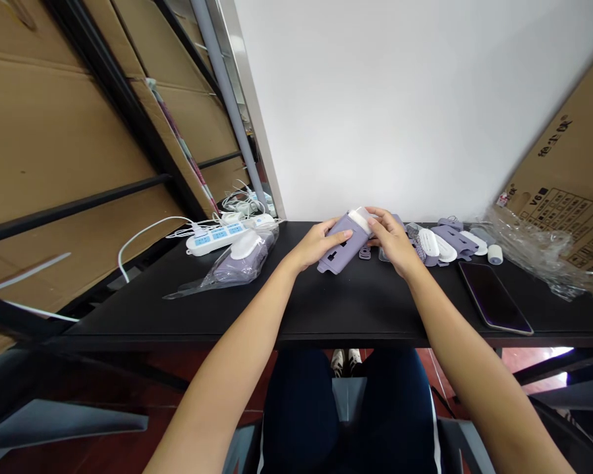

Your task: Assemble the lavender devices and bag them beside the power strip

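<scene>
Case (344, 253): lt. purple; rectang.; tilted

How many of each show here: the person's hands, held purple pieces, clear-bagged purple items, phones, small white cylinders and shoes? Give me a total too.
Hands, left hand and right hand: 2
Held purple piece: 1
Bagged purple item: 1
Phone: 1
Small white cylinder: 1
Shoes: 2
Total: 8

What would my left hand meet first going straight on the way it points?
The purple case, which your left hand is gripping; beyond it, probably your right hand, though depth is unclear.
</scene>
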A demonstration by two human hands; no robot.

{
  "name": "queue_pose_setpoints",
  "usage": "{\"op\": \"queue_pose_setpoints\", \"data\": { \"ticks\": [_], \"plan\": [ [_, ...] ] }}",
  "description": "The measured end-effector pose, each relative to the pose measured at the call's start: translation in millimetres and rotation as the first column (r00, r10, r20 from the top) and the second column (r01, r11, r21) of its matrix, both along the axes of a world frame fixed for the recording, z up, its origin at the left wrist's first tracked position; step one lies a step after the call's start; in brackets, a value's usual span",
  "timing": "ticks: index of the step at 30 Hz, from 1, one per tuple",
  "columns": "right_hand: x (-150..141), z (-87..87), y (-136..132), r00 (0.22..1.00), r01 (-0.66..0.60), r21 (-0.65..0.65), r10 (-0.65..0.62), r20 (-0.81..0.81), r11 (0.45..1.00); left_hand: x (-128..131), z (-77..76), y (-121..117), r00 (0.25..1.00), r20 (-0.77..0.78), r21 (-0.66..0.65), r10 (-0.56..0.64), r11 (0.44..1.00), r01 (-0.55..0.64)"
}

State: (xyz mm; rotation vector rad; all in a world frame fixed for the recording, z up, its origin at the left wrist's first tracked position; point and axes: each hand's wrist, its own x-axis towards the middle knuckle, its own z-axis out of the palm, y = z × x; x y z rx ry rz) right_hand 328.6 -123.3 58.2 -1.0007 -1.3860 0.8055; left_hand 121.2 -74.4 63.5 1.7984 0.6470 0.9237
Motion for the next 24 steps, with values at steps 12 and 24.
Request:
{"op": "queue_pose_setpoints", "data": {
  "ticks": [12,24],
  "plan": [
    [-8,-1.4,2,0.985,0.152,0.01,-0.151,-0.084,0.988,1,-0.4,1,0.999,-0.02,0.02,-0.029,0.999,0.03],
    [-13,5.0,-8,0.989,0.147,-0.013,-0.147,-0.008,0.989,5,0.6,-4,0.999,0.025,0.002,-0.021,1.0,0.021]
  ]
}}
